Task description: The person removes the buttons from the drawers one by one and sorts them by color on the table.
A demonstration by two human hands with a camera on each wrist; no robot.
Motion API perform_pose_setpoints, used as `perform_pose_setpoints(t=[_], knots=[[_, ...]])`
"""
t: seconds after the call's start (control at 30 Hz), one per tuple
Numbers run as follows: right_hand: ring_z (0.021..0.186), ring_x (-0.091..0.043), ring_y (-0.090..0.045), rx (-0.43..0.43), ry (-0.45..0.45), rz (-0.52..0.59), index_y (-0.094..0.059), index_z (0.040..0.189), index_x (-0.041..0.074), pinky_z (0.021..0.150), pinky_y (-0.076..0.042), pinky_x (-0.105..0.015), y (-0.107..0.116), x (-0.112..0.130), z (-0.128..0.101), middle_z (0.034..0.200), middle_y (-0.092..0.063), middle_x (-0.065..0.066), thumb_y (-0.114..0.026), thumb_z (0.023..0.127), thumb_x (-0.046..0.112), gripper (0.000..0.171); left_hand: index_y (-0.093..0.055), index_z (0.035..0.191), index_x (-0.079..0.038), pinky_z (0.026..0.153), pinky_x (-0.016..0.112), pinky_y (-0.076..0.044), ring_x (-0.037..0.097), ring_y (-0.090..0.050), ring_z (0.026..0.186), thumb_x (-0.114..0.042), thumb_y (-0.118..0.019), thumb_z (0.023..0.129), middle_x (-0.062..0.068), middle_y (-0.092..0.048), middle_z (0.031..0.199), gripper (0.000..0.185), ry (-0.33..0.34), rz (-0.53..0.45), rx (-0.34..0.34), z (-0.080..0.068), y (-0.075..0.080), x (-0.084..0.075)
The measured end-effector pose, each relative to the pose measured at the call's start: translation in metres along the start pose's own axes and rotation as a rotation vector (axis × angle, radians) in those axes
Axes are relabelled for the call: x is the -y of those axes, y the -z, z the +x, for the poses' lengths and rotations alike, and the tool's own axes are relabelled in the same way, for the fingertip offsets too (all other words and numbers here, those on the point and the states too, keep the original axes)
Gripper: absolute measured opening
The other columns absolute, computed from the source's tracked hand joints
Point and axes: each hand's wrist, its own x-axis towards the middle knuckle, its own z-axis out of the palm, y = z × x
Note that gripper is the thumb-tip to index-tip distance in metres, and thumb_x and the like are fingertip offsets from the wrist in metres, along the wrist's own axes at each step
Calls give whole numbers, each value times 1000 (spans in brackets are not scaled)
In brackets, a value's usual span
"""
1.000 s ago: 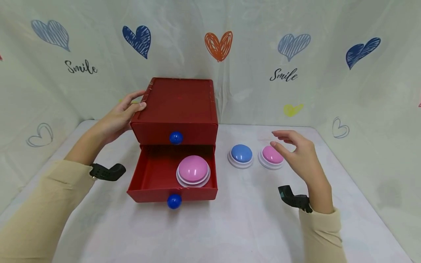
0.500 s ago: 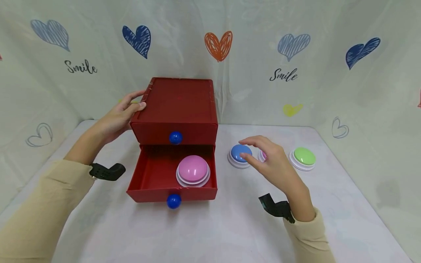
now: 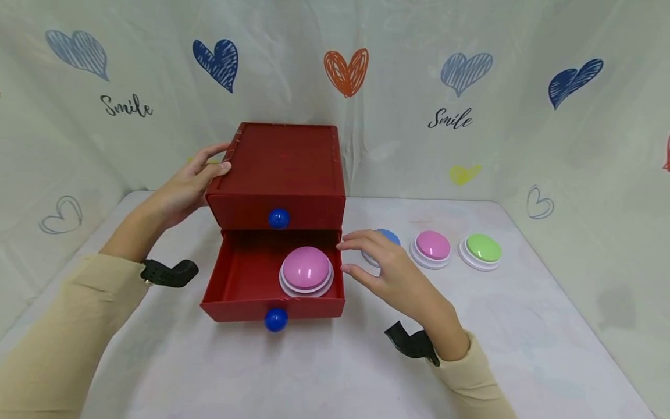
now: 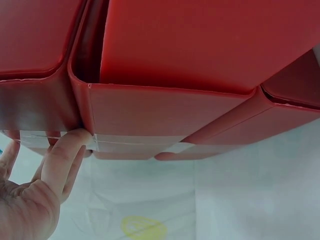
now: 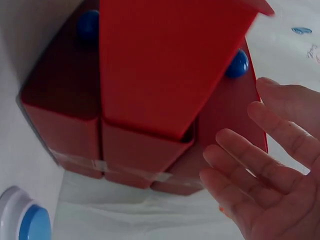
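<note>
A red two-drawer box (image 3: 285,169) stands at the back of the white table (image 3: 335,361). Its lower drawer (image 3: 238,291) is pulled out and holds a large pink dome button (image 3: 306,269). Both drawers have blue ball knobs (image 3: 275,319). My left hand (image 3: 191,183) rests on the box's top left edge, fingers (image 4: 65,155) against its side. My right hand (image 3: 384,267) hovers open just right of the open drawer, holding nothing, and partly hides a blue dome button (image 3: 386,237). In the right wrist view the straight fingers (image 5: 260,170) lie close to the red box (image 5: 150,90).
A pink button (image 3: 431,247) and a green button (image 3: 481,250) sit in a row right of the blue one. A heart-printed cloth backdrop (image 3: 471,87) closes off the back and sides. A blue button (image 5: 30,222) shows in the right wrist view.
My right hand has moved left, from above the pink button past the blue one to the open drawer's right side. The pink and green buttons are now uncovered. The left hand has stayed put.
</note>
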Motion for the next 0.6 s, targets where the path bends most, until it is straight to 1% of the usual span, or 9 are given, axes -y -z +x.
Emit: perform_pose_setpoints(t=[0.23,0.4,0.6], knots=[[122,-19,-50,46,-5,-23,-60,119,10,96,-45,-33,-15,8,3,127,-54,-5,-69,84,17,37,-9,148,-32,80,23,-49,3,-52,105,-43,-38,97,6,-31,142,59,3,0,4,0,-1,-1],[123,-20,-48,65,2,-28,-61,118,8,96,-45,-32,-23,8,5,129,-53,-6,-68,85,17,35,-9,148,-32,80,23,-49,3,-54,104,-42,-39,98,3,-35,137,59,-5,0,3,0,-1,-2],[124,-20,-46,66,-5,-44,-60,119,8,96,-45,-31,-29,8,7,131,-51,-7,-69,85,18,36,-11,148,-32,79,24,-50,3,-54,102,-41,-40,98,-1,-37,133,59,-3,-13,1,0,-1,-1]])
